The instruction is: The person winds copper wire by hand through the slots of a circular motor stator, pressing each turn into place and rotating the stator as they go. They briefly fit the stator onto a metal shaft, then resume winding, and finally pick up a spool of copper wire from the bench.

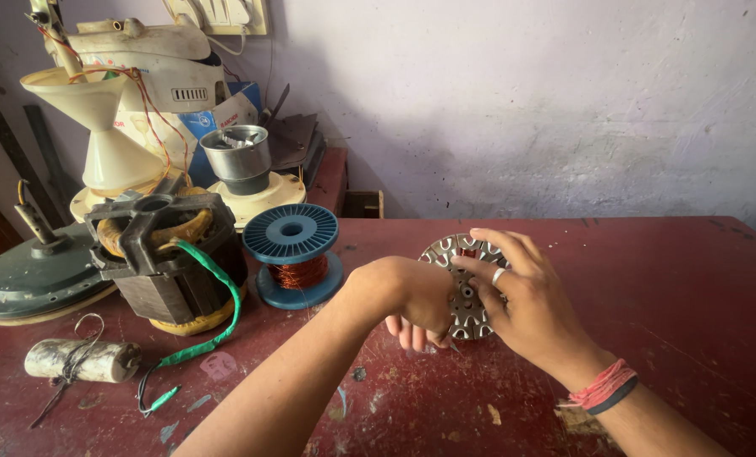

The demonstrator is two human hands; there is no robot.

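On the red table [674, 288], scuffed and paint-flecked, the biggest things crowd the left: a dark green fan cover [31, 275] lying flat at the edge, a cream mixer body [132, 93] against the wall, and in front of it a black motor [162, 258] with yellowed windings and a green sleeved lead trailing down to the tabletop. Just right of the motor stands a blue spool [291, 254] of copper wire, upright on its flange, and behind that a small steel jar [237, 152] on a cream base. A pale capacitor [82, 360] tied with wire lies near the front left corner. Smaller than all of these, a slotted metal stator disc [471, 322] is held on edge above the table's middle, some copper winding showing at its top. The right hand [522, 300] pinches it from the near side, thumb and fingers spread across the face, a ring on one finger. The left hand [416, 300] is curled against the disc's left rim, its fingertips hanging below; whether it grips the rim or only steadies it I cannot tell. The disc sits between the two hands, touching both, well apart from the spool. To do this well, I judge, the disc should be kept steady and the wire seated snugly in its slots.
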